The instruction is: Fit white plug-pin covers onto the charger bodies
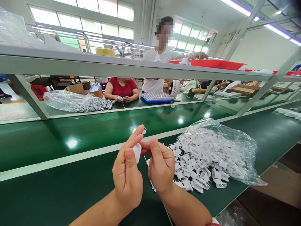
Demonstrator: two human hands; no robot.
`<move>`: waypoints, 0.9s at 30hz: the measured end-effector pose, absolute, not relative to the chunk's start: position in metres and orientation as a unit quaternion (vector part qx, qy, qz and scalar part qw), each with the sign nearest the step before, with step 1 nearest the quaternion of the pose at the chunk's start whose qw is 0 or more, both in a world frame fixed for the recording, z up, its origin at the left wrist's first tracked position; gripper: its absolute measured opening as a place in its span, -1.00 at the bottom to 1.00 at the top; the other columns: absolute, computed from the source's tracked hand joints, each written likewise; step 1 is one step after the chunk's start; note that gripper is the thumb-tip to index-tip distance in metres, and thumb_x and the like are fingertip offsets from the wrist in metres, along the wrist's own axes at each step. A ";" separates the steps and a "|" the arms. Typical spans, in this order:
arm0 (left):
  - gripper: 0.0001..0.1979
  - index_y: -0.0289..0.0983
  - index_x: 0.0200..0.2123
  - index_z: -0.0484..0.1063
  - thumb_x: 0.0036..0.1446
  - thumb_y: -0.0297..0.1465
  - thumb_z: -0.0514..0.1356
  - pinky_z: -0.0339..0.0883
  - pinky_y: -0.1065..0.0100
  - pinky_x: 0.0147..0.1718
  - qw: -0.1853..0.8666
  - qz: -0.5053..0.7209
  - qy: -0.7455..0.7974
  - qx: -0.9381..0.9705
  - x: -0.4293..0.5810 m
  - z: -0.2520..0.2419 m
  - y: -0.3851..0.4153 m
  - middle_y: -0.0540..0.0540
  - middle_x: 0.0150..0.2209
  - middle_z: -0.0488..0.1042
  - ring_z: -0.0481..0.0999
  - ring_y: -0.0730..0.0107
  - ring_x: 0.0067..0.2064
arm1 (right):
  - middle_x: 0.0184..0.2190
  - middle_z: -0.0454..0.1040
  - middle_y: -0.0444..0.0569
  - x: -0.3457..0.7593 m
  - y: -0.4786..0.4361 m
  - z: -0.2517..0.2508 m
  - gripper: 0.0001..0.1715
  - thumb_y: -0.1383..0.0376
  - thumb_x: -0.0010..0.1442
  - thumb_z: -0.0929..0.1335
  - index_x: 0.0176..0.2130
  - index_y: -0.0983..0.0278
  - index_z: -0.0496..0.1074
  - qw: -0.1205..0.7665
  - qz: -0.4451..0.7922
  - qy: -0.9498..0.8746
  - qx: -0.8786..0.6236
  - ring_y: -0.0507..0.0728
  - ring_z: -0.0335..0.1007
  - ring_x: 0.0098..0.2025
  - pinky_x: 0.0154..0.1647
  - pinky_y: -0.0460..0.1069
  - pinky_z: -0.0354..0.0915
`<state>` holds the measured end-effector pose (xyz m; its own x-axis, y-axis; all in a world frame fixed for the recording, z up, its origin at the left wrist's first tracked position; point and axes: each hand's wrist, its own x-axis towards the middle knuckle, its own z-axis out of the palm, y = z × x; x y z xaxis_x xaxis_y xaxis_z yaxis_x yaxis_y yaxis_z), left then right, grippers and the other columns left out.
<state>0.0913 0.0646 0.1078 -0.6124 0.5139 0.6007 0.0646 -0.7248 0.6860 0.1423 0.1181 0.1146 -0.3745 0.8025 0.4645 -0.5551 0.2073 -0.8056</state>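
Left of the white pile [207, 160], my left hand [128, 171] pinches a white piece [137, 153], thumb against fingers | my right hand [162, 166] curls close by; its grip I can't tell | step, I judge: working that piece; next calls for steady hold | beyond pile: fan [174, 88]

The scene is being viewed from a single camera worn on the person's head, which is being aimed forward and down over the green workbench [58, 194]. The left hand [128, 175] and the right hand [162, 166] are being seen at close range, from behind, low in the middle of the view. The shelf [105, 67] ahead is being met almost edge-on, while the windows [90, 27] are being taken in at the far back, well beyond it.
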 end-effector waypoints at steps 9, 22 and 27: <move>-0.61 -0.13 0.16 0.51 0.51 -0.29 -0.05 0.20 0.04 0.36 0.133 0.824 0.359 0.418 0.085 0.106 0.071 -0.17 0.37 0.30 0.23 0.09 0.42 | -0.32 0.67 -0.08 0.152 0.127 0.120 -0.81 0.17 0.19 0.52 -0.18 0.17 0.65 0.479 0.650 -0.578 -0.123 0.08 0.60 -0.29 -0.18 -0.01 0.54; -0.61 -0.13 0.28 0.36 0.47 -0.40 0.00 0.12 0.02 0.40 0.082 0.682 0.480 0.546 0.105 0.042 0.106 -0.17 0.39 0.28 0.22 0.17 0.42 | -0.58 0.39 -0.24 0.161 0.152 0.049 -0.49 -0.04 -0.02 0.57 -0.45 0.24 0.36 0.484 0.709 -0.428 -0.281 -0.03 0.28 -0.54 -0.48 -0.10 0.28; -0.39 -0.13 0.48 0.01 0.42 -0.32 0.05 -0.10 -0.01 0.47 0.136 0.604 0.445 0.647 0.073 0.029 0.107 -0.18 0.51 -0.02 -0.04 0.07 0.51 | -0.61 0.34 -0.27 0.159 0.173 0.044 -0.46 -0.06 -0.05 0.58 -0.48 0.25 0.35 0.493 0.723 -0.383 -0.297 -0.09 0.15 -0.60 -0.59 -0.15 0.13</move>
<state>0.0734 0.1071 0.0289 -0.1270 0.7396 0.6610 0.4116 -0.5670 0.7135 0.1589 0.1732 0.0444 -0.3374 0.9399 -0.0523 -0.4844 -0.2210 -0.8465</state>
